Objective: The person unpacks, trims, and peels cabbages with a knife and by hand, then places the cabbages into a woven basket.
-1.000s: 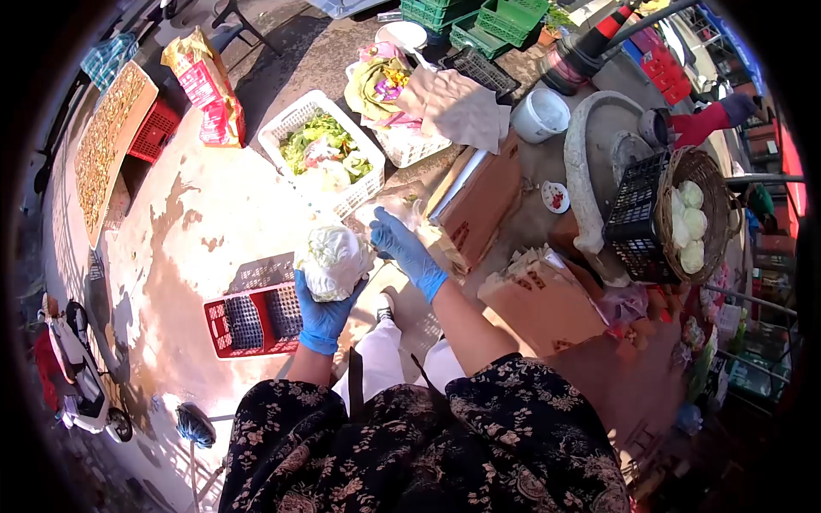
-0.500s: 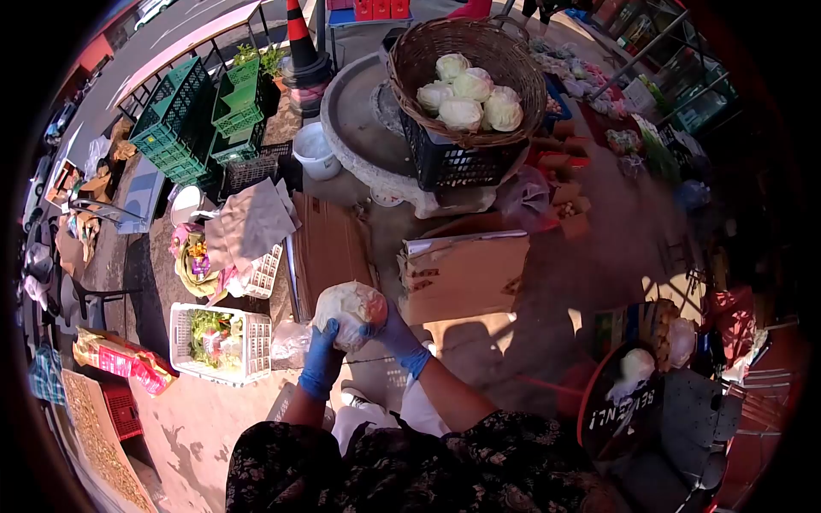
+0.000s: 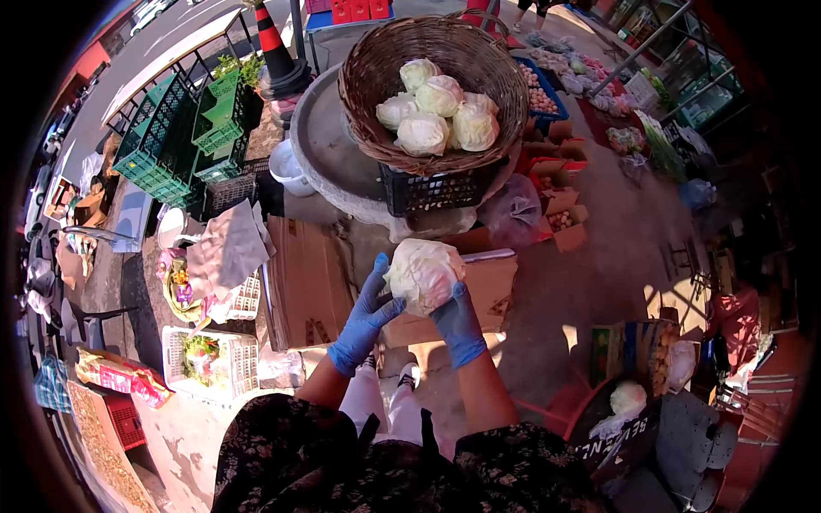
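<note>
A pale cabbage [image 3: 425, 275] is held up in front of me between both hands, which wear blue gloves. My left hand [image 3: 368, 318] supports its left side, with the thumb against the lower edge and the fingers reaching upward. On the lower right side, my right hand [image 3: 460, 325] grips it from beneath; part of those fingers is hidden behind the cabbage. Beyond my hands, a brown wicker basket [image 3: 359, 90] holds several more cabbages [image 3: 439, 96]. It rests on a black crate [image 3: 428, 192] at the round stone table [image 3: 312, 141].
Flattened cardboard [image 3: 310, 278] lies ahead. To the left stand a white crate [image 3: 244, 359] with greens and stacked green crates [image 3: 154, 137]. Boxes of small round produce [image 3: 562, 221] are at right. Another cabbage [image 3: 629, 398] sits on a dark round top at lower right.
Both hands have carried the cabbage forward and to the right, nearer the basket. The left hand's fingers have opened wider along its side, and its paler leafy side now shows.
</note>
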The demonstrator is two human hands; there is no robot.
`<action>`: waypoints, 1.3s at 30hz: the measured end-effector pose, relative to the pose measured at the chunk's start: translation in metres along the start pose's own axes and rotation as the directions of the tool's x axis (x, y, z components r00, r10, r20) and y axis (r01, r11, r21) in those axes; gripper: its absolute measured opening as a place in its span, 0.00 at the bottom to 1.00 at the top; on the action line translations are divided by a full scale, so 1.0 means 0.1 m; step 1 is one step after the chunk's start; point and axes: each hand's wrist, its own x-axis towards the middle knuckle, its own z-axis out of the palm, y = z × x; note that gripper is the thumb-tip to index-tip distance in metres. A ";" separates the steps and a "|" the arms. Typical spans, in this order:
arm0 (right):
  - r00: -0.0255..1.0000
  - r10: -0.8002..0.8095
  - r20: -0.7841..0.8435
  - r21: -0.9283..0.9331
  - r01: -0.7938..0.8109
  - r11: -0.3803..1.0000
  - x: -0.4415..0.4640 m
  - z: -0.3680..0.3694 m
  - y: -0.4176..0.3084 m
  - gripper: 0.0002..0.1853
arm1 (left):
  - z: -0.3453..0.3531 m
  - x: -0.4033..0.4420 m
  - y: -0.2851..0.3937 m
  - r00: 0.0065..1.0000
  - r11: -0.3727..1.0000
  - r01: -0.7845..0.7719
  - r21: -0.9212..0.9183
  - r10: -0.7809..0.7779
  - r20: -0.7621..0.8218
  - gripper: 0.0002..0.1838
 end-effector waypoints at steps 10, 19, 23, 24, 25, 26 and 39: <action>0.981 -0.190 0.050 -0.251 0.196 0.948 1.54 0.96 -0.42 0.44 | -0.50 1.45 0.74 0.980 0.981 -0.196 0.016 0.196 -0.021 0.39; 0.973 -0.137 -0.184 -0.389 0.056 0.919 3.75 1.13 -0.32 0.37 | -1.41 3.64 1.09 0.982 0.981 -0.155 0.118 0.166 -0.092 0.34; 0.952 -0.103 -0.290 -0.398 -0.022 0.917 4.18 1.09 -0.31 0.35 | -1.45 4.17 1.11 0.990 0.989 0.006 0.147 0.016 -0.143 0.38; 0.942 -0.098 -0.321 -0.411 -0.046 0.910 4.27 1.05 -0.31 0.36 | -1.48 4.28 1.09 0.988 0.987 0.060 0.149 -0.038 -0.147 0.38; 0.933 -0.053 -0.357 -0.355 -0.083 0.931 4.33 1.00 -0.31 0.38 | -1.50 4.36 1.07 0.984 0.982 0.114 0.151 -0.091 -0.152 0.39; 0.926 -0.036 -0.375 -0.338 -0.100 0.936 4.37 0.95 -0.30 0.39 | -1.51 4.43 1.04 0.977 0.974 0.168 0.153 -0.144 -0.156 0.39; 0.979 -0.196 -0.065 -0.205 0.179 0.962 3.63 0.66 -0.09 0.36 | -1.25 3.56 0.55 0.994 0.995 -0.078 -0.065 0.073 -0.078 0.24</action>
